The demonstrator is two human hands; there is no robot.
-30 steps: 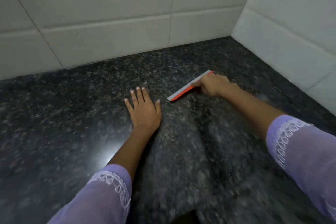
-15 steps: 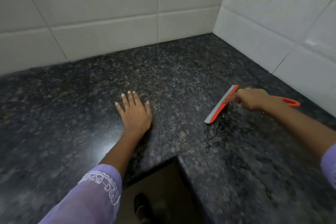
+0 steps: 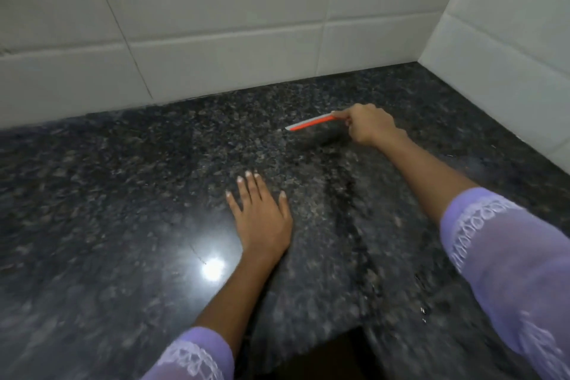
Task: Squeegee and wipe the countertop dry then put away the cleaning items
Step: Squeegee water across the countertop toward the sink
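Observation:
An orange squeegee (image 3: 311, 124) with a grey blade sits far out on the dark speckled granite countertop (image 3: 123, 194), near the back wall. My right hand (image 3: 368, 128) is closed around its handle, which the hand hides. The blade points left and looks slightly lifted or tilted over the stone. My left hand (image 3: 260, 219) lies flat on the counter, fingers spread, palm down, nearer to me and left of the squeegee. A dark wet streak (image 3: 348, 194) runs from the squeegee back toward me.
White tiled walls (image 3: 216, 25) meet in a corner at the back right (image 3: 431, 49). The counter's inner corner edge (image 3: 354, 333) drops to the dark floor below. A lamp glare (image 3: 212, 268) shines on the stone beside my left wrist.
My right hand has carried the squeegee from the right side of the counter back out toward the far wall. My left hand has stayed flat on the stone.

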